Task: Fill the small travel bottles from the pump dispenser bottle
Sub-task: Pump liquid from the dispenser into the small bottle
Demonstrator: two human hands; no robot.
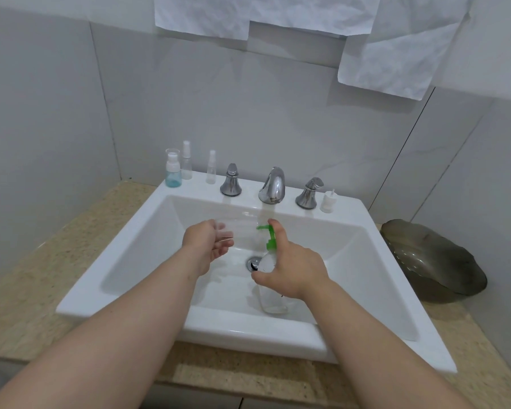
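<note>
The right hand [292, 273] is gripping the pump dispenser bottle [273, 302] over the sink [189, 187], fingers wrapped round its body, forefinger lying along the green pump head [270, 240]. The left hand [207, 243] is curling its fingers round a blurred clear travel bottle [226, 231], held just beside that forefinger's tip

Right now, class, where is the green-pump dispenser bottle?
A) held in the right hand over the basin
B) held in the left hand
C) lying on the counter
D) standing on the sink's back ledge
A: the right hand grips the pump dispenser bottle above the sink basin, a finger on its green pump head.
</note>
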